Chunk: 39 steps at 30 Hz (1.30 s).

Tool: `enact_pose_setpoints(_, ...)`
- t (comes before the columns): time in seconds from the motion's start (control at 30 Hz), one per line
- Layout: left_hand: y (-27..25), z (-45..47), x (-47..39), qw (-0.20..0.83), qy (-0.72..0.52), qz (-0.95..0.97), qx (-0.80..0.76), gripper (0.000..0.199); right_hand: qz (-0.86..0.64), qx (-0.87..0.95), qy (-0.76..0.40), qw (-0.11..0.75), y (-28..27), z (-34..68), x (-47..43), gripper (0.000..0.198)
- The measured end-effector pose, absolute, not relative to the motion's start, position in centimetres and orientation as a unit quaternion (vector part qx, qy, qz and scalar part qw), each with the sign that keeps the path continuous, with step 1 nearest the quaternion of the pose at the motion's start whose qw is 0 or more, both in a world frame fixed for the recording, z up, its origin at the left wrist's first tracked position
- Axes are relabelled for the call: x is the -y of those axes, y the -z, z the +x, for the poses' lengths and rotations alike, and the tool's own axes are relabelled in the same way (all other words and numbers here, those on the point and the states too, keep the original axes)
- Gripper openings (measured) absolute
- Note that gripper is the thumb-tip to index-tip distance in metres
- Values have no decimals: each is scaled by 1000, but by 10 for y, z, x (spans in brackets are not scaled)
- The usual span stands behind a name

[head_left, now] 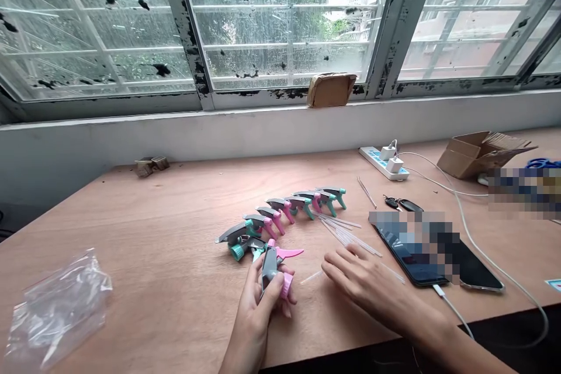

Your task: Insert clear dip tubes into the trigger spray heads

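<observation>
My left hand (263, 304) is closed around a grey and pink spray trigger head (270, 267), its pink lever pointing right and its pink ribbed collar facing down. My right hand (359, 277) rests low over the table with fingers bent together. A thin clear plastic tube (311, 277) sticks out at its fingertips and seems pinched there; the contact itself is hidden. More clear tubes (346, 232) lie fanned out just beyond that hand. Past my left hand runs a curved row of spray trigger heads (280, 207), grey with pink or green parts. A green-collared one (241, 248) lies nearest.
A clear plastic bag (61, 310) lies at left. Two phones (407, 254) sit to the right, one on a white charging cable (453, 310). Behind them are keys (401, 204), a power strip (381, 163) and an open cardboard box (468, 155). Windows line the back.
</observation>
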<state>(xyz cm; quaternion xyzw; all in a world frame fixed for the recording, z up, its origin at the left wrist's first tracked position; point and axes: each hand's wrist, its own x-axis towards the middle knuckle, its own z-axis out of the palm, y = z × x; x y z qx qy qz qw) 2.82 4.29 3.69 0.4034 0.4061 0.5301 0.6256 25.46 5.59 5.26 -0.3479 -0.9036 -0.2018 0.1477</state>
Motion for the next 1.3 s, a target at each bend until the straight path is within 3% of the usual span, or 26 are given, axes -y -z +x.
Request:
enact_pose_setpoints(0.2, -48, 26, -42, 655, -525, 365, -403, 47, -362, 782, -14, 508, -38, 246, -23, 20)
enact_pose_setpoints(0.33, -48, 19, -45, 744, -484, 262, -379, 26, -401, 653, -201, 610, -15, 231, -9, 7)
enact_pose_setpoints(0.43, -45, 17, -44, 758, -473, 256, -369, 25, -418, 547, -375, 621, -5, 218, -8, 10)
enact_pose_setpoints(0.53, -46, 18, -41, 750, -462, 297, -369, 30, -402, 500, -471, 605, 0, 211, -9, 20)
enact_pose_setpoints(0.7, -49, 22, -37, 739, -459, 320, -375, 27, -380, 496, -522, 581, 2, 216, -8, 23)
enact_pose_setpoints(1.0, -49, 21, -37, 743, -460, 328, -359, 25, -318, 423, -589, 611, 4, 221, -12, 17)
enact_pose_setpoints(1.3, -48, 19, -36, 748, -445, 345, -352, 27, -286, 430, -670, 532, -2, 223, -10, 29)
